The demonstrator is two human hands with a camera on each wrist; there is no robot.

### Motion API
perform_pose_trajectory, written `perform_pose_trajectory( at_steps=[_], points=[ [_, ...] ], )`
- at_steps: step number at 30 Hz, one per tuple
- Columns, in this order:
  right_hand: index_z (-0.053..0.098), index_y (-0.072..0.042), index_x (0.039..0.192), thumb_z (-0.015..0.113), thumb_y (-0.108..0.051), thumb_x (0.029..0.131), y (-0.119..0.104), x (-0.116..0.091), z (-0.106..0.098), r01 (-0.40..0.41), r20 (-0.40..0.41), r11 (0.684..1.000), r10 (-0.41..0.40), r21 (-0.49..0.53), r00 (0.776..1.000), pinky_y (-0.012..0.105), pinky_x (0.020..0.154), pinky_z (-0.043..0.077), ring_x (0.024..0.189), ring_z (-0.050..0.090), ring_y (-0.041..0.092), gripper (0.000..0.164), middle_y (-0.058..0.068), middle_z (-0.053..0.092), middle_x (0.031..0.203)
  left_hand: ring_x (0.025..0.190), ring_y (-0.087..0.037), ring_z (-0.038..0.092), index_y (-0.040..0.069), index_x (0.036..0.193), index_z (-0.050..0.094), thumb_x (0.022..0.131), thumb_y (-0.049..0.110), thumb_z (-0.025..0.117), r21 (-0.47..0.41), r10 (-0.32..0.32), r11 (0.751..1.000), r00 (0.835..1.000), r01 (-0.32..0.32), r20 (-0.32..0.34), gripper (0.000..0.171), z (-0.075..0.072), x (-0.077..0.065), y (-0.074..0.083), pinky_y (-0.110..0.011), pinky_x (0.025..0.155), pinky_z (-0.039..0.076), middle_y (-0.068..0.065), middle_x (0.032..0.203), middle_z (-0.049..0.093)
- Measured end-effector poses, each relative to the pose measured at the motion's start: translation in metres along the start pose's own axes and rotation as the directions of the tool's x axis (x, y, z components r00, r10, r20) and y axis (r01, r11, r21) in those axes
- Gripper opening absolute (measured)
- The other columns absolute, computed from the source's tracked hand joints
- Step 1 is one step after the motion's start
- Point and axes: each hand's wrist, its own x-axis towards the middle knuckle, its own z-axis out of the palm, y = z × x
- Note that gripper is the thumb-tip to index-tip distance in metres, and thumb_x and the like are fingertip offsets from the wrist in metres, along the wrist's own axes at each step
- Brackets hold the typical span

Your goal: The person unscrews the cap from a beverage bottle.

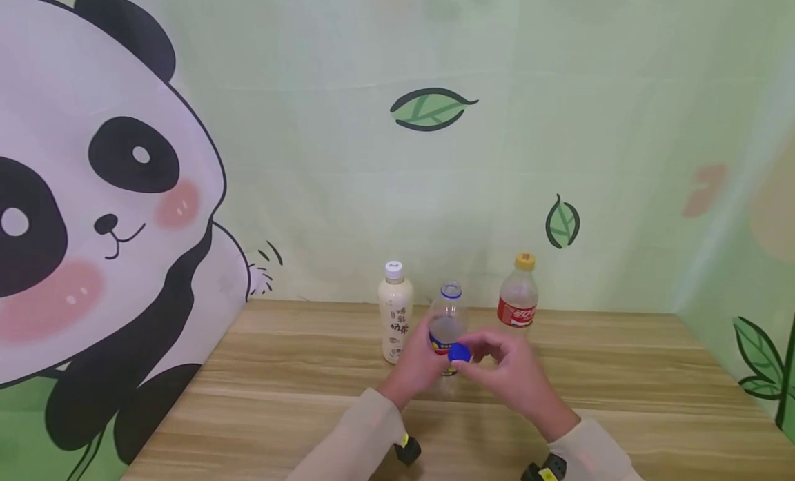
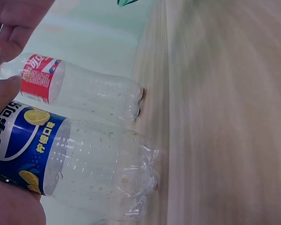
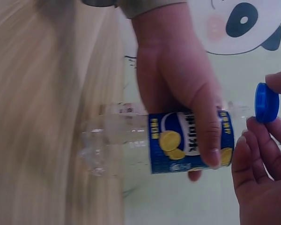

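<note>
My left hand (image 1: pixel 419 362) grips a clear plastic soda bottle (image 1: pixel 448 315) round its blue label, which has lemon slices printed on it. The bottle's mouth has no cap on it, and a blue ring circles its neck. Between thumb and fingertips, my right hand (image 1: pixel 511 370) pinches a blue bottle cap (image 1: pixel 459 353), held in front of the bottle in the head view. In the right wrist view the cap (image 3: pixel 267 103) is apart from the bottle, beyond its neck end. The left wrist view shows the bottle's transparent lower part (image 2: pixel 98 164) close to the tabletop.
A creamy-white bottle (image 1: pixel 395 312) with a white cap stands just left of the held bottle. Behind my right hand stands a clear bottle (image 1: pixel 519 295) with a red label and yellow cap. The wooden table (image 1: pixel 279 384) meets a green panda-printed backdrop (image 1: pixel 323 191) at the back.
</note>
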Motion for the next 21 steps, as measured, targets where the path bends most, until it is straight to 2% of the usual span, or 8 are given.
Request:
perform_pose_trajectory(
  at_steps=[3,7,10,15,21],
  points=[
    [0.077,-0.012,0.1,0.086,-0.013,0.083,0.008,-0.004,0.001,0.003,0.044,1.0,-0.004,0.013,0.999,0.028,0.076,0.06,0.083,0.066,0.011,0.019,0.003,0.076,0.095,0.123,-0.03,0.062,0.022,0.14,0.05,0.086,0.009,0.081,0.029,0.003,1.0,1.0,-0.003,-0.006,0.064,0.001,0.004,0.001,-0.049,0.104,0.053,-0.011,0.132,0.064],
    [0.077,-0.016,0.102,0.086,-0.014,0.082,0.016,-0.008,0.003,0.017,0.097,1.0,-0.016,-0.006,0.995,0.029,0.075,0.06,0.083,0.066,0.013,0.022,0.0,0.075,0.099,0.127,-0.03,0.059,0.025,0.143,0.045,0.089,0.017,0.081,0.038,-0.03,0.999,1.0,0.03,-0.001,0.066,0.002,0.009,0.003,-0.052,0.107,0.051,-0.008,0.137,0.06],
    [0.076,-0.019,0.102,0.087,-0.017,0.082,0.021,-0.011,0.004,0.025,0.124,0.999,-0.022,-0.026,0.992,0.03,0.074,0.059,0.082,0.066,0.019,0.023,-0.002,0.074,0.099,0.125,-0.028,0.06,0.027,0.144,0.044,0.088,0.025,0.083,0.027,-0.029,0.999,1.0,0.029,0.005,0.068,0.003,0.014,0.003,-0.05,0.107,0.052,-0.006,0.137,0.06],
    [0.075,-0.021,0.104,0.087,-0.023,0.082,0.029,-0.013,0.003,-0.02,0.161,0.999,0.028,-0.051,0.987,0.029,0.074,0.059,0.083,0.065,0.027,0.025,-0.002,0.072,0.096,0.122,-0.025,0.062,0.027,0.144,0.045,0.085,0.031,0.085,0.048,-0.016,0.999,1.0,0.017,-0.003,0.072,0.005,0.024,0.005,-0.045,0.102,0.056,-0.003,0.134,0.061],
    [0.075,-0.017,0.105,0.086,-0.027,0.084,0.043,-0.013,0.004,-0.06,0.219,0.994,0.079,-0.093,0.972,0.032,0.075,0.059,0.084,0.066,0.026,0.026,0.0,0.073,0.097,0.122,-0.025,0.063,0.024,0.143,0.046,0.082,0.03,0.087,0.075,-0.028,0.997,0.999,0.03,-0.027,0.074,0.009,0.034,0.008,-0.044,0.101,0.056,-0.004,0.134,0.062]
  ],
)
